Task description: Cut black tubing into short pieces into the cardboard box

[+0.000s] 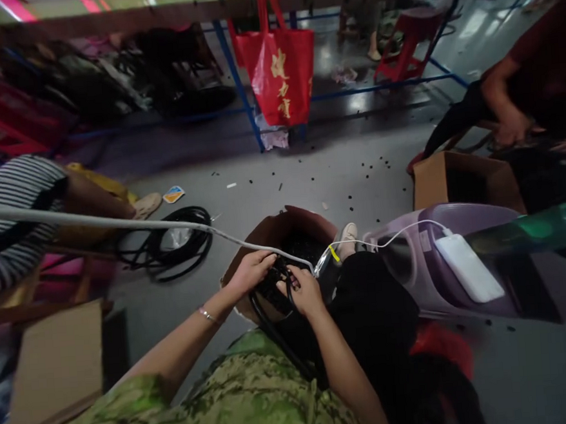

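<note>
Both my hands work over a round brown cardboard container (265,229) between my knees, filled with small black parts. My left hand (250,272) is closed on a black cable bundle (274,283) at the container's near rim. My right hand (305,291) also grips that black cable, fingers curled around it. The cable trails down from my hands toward my lap. A grey-white hose or cord (119,222) runs in from the left, passing just above my hands.
A coil of black cable (169,246) lies on the floor at left, beside a person in a striped top (11,211). A purple plastic stool (436,259) carries a white power bank (468,267). Another person (522,105) works over a cardboard box (459,177) at right. A red bag (277,64) hangs from a table.
</note>
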`<action>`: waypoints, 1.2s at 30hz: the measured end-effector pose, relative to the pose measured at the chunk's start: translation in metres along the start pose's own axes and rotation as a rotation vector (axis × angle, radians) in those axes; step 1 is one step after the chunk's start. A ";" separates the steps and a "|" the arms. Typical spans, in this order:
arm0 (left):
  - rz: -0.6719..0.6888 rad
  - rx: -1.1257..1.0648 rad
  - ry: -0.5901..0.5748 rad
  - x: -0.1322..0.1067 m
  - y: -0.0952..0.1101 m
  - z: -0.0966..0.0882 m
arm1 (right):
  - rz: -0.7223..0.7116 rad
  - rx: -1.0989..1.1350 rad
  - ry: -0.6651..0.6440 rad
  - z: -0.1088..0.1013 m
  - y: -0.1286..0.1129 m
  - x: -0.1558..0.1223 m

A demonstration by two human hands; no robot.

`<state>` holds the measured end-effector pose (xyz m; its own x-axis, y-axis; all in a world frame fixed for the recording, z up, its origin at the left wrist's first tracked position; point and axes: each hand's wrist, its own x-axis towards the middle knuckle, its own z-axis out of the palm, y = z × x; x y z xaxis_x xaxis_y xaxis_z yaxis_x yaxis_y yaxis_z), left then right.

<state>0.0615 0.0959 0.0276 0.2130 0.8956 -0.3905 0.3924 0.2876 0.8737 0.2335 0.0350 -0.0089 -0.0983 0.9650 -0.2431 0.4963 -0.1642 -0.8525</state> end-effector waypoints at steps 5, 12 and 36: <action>-0.044 -0.016 -0.087 -0.006 -0.013 -0.001 | -0.012 0.020 -0.023 -0.001 0.002 -0.003; -0.067 -0.036 -0.226 -0.007 -0.014 -0.006 | -0.007 -0.029 -0.044 -0.001 0.000 -0.002; -0.230 -0.169 -0.357 -0.011 -0.008 -0.021 | -0.035 -0.083 -0.126 -0.002 -0.004 -0.007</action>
<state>0.0375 0.0910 0.0308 0.4446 0.6375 -0.6292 0.3201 0.5430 0.7763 0.2338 0.0297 -0.0034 -0.2213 0.9358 -0.2745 0.5599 -0.1085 -0.8215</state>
